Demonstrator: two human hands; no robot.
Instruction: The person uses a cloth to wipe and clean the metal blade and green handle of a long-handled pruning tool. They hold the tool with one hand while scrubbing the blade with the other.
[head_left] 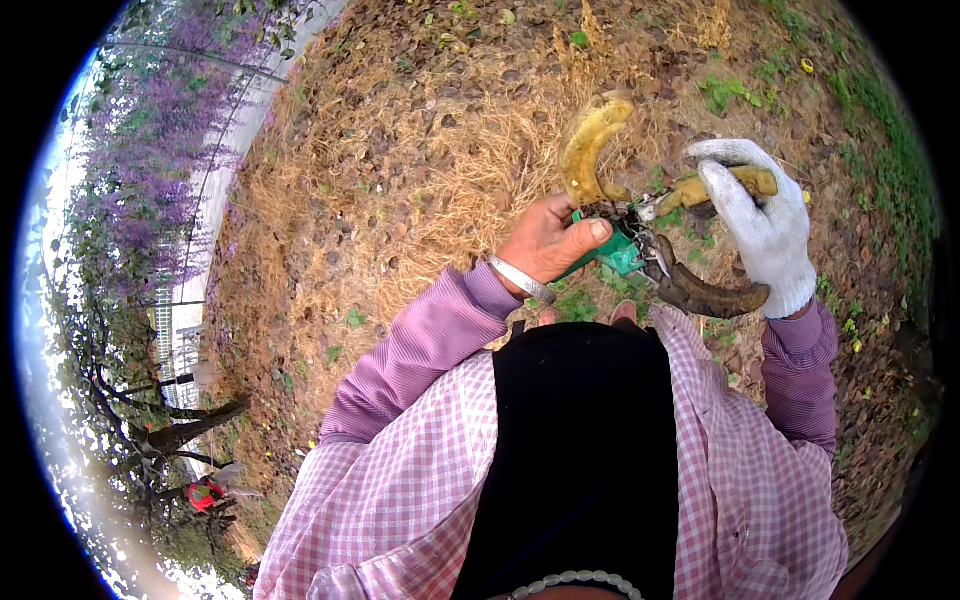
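My bare left hand [556, 238], a pale band at its wrist, is closed around the middle of a tool that looks like pruning shears. One worn yellow curved handle [592, 148] points away from me, and a darker brown curved one [712, 292] sweeps right, below my right hand. Under my left thumb is a green piece [618, 250] whose kind I cannot make out. My right hand [762, 218], in a white glove, is closed on a yellow-handled tool [690, 194]. Its metal end meets the dark metal parts by the green piece; how they join is unclear.
Dry grass and brown leaves [430, 130] cover the ground, with green weeds [728, 92] on the right. A pale path [250, 120] runs along the left beside purple flowers [150, 170]. A tree [185, 432] and something red [204, 494] are at the lower left.
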